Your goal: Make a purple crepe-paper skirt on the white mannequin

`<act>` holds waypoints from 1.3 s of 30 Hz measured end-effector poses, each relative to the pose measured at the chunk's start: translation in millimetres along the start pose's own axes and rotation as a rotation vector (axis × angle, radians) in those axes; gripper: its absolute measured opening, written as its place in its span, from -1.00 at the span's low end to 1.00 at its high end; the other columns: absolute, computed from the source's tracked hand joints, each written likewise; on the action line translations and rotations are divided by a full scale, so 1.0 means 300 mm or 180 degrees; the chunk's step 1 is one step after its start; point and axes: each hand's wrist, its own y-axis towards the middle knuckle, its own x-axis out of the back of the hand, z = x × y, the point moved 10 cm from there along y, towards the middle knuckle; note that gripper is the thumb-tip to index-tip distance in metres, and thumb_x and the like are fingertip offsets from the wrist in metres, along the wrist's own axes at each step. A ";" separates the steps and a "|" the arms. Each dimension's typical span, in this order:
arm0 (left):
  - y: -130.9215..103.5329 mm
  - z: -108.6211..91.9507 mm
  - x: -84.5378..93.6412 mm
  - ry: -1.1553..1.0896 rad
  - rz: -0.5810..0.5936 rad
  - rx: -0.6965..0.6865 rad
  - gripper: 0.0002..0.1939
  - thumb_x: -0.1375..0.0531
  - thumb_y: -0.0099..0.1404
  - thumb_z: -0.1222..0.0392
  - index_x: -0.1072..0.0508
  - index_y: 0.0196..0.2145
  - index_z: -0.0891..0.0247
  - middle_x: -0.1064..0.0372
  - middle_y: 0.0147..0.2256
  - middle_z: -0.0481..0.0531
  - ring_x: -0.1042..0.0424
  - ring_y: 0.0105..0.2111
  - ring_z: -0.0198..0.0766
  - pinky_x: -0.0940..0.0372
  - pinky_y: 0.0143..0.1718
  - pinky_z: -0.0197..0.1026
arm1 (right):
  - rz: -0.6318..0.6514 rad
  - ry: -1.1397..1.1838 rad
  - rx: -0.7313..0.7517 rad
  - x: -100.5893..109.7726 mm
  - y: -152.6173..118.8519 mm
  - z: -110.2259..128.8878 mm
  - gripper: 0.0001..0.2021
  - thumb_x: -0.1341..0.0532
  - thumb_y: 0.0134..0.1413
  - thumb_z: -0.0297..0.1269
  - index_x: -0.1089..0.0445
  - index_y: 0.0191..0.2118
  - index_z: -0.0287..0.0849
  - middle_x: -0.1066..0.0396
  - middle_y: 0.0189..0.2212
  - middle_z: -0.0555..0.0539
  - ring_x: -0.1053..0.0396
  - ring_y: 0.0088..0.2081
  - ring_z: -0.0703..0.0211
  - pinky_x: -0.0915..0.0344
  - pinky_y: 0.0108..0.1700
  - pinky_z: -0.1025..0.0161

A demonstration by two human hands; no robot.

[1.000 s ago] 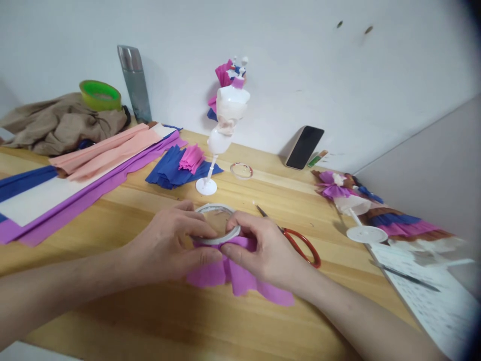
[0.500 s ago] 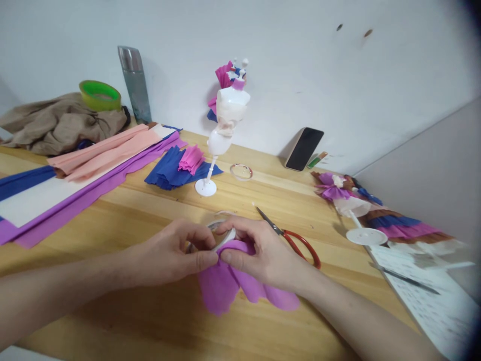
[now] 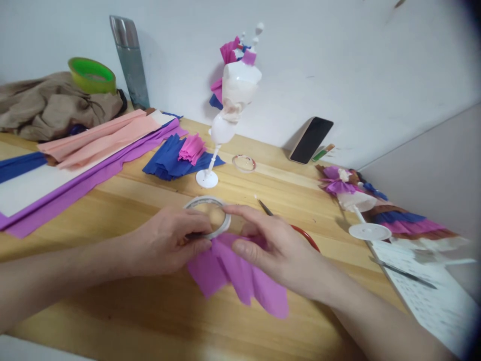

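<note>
My left hand (image 3: 178, 235) is closed on a white tape roll (image 3: 225, 224), its fingers in the ring and its thumb at the near edge. A gathered piece of purple crepe paper (image 3: 240, 273) hangs below the roll, its upper edge meeting the roll by my left thumb. My right hand (image 3: 270, 245) has thumb and index finger apart; the index fingertip touches the roll's right rim and the thumb lies over the paper. Red-handled scissors (image 3: 306, 236) lie behind my right hand, which partly hides them.
A white dress-form mannequin (image 3: 242, 82) stands at the back beside folded blue paper (image 3: 165, 158) and pink paper (image 3: 192, 149). Long crepe sheets (image 3: 108, 138) lie left, near a bottle (image 3: 131, 65). A phone (image 3: 311, 140) leans on the wall. Right are a dressed figure (image 3: 356, 200) and a pen (image 3: 408, 275).
My right thumb and index finger have parted from their pinch on the purple paper. The tape roll has tipped so its ring shows more. The view has shifted slightly.
</note>
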 end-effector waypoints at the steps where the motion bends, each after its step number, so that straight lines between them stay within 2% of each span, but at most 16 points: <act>1: -0.001 0.001 -0.006 0.0147 0.0047 -0.0032 -0.78 -0.14 0.29 0.19 -0.39 -0.50 0.26 -0.22 -0.57 -0.08 -0.18 -0.53 -0.34 -0.06 -0.50 -0.27 | -0.0125 -0.0151 0.0041 0.009 -0.002 0.007 -0.60 -0.28 0.09 -0.15 -0.41 0.06 -0.06 -0.29 -0.60 0.07 -0.18 -0.58 0.25 -0.05 -0.50 0.28; 3: -0.004 0.006 -0.029 0.0413 0.0267 -0.0079 -0.75 -0.06 0.35 0.18 -0.37 -0.47 0.27 -0.20 -0.55 -0.09 -0.16 -0.53 -0.35 -0.04 -0.51 -0.27 | -0.0401 -0.0358 0.0114 0.028 -0.005 0.016 -0.68 -0.32 0.04 -0.16 -0.45 -0.05 -0.07 -0.34 -0.59 0.06 -0.18 -0.58 0.26 -0.06 -0.50 0.29; 6: -0.006 0.011 -0.025 0.0430 0.0220 -0.0072 -0.72 -0.06 0.36 0.17 -0.31 -0.52 0.26 -0.14 -0.57 -0.11 -0.13 -0.54 -0.37 -0.02 -0.52 -0.28 | -0.0678 -0.0489 0.0169 0.044 -0.009 0.017 -0.84 -0.34 0.01 -0.18 -0.44 -0.31 -0.10 -0.39 -0.53 0.03 -0.23 -0.53 0.26 -0.10 -0.48 0.30; 8: -0.006 0.009 -0.025 0.0411 0.0193 -0.0081 -0.70 -0.06 0.36 0.17 -0.29 -0.54 0.26 -0.13 -0.58 -0.11 -0.12 -0.55 -0.37 -0.01 -0.52 -0.28 | -0.0660 -0.0460 0.0145 0.036 -0.007 0.009 -0.82 -0.32 0.03 -0.17 -0.38 -0.44 -0.13 -0.37 -0.55 0.03 -0.23 -0.52 0.28 -0.10 -0.49 0.31; 11: -0.004 0.009 -0.029 0.0372 0.0196 -0.0047 -0.67 -0.04 0.37 0.11 -0.31 -0.53 0.25 -0.14 -0.59 -0.09 -0.12 -0.56 -0.36 0.00 -0.53 -0.27 | -0.0618 -0.0343 0.0144 0.021 -0.006 0.006 -0.77 -0.31 0.05 -0.20 -0.33 -0.52 -0.14 -0.33 -0.60 0.05 -0.20 -0.56 0.31 -0.10 -0.52 0.32; 15: -0.005 0.026 -0.036 0.0369 0.0231 0.0057 -0.69 -0.04 0.36 0.09 -0.35 -0.50 0.24 -0.20 -0.57 -0.06 -0.14 -0.55 -0.34 0.00 -0.53 -0.26 | -0.0697 -0.0274 0.0296 0.007 -0.011 0.029 -0.80 -0.29 0.07 -0.30 -0.37 -0.54 -0.14 -0.34 -0.60 0.05 -0.22 -0.57 0.32 -0.15 -0.50 0.32; 21: -0.007 0.025 -0.034 0.0442 0.0185 -0.0038 -0.69 -0.05 0.35 0.13 -0.35 -0.53 0.26 -0.16 -0.60 -0.09 -0.14 -0.57 -0.37 -0.01 -0.54 -0.28 | -0.0522 -0.0318 0.0567 -0.031 -0.005 0.057 -0.86 -0.23 0.08 -0.40 -0.41 -0.49 -0.13 -0.42 -0.54 0.00 -0.36 -0.48 0.24 -0.26 -0.37 0.26; 32: -0.011 0.008 -0.038 0.0494 0.0169 -0.0239 -0.76 -0.08 0.34 0.25 -0.35 -0.49 0.29 -0.19 -0.56 -0.12 -0.17 -0.55 -0.41 -0.06 -0.53 -0.33 | -0.0666 -0.0130 0.0235 -0.019 0.002 0.010 -0.85 -0.22 0.01 -0.41 -0.37 -0.55 -0.16 -0.33 -0.63 0.05 -0.23 -0.59 0.33 -0.14 -0.52 0.35; 39: -0.011 0.004 -0.039 0.0397 0.0158 -0.0272 -0.76 -0.09 0.34 0.25 -0.34 -0.50 0.29 -0.17 -0.57 -0.13 -0.16 -0.56 -0.43 -0.04 -0.55 -0.34 | -0.0403 -0.0016 0.0283 -0.043 0.005 0.017 -0.88 -0.19 0.03 -0.39 -0.38 -0.50 -0.18 -0.34 -0.63 0.04 -0.24 -0.60 0.33 -0.14 -0.54 0.35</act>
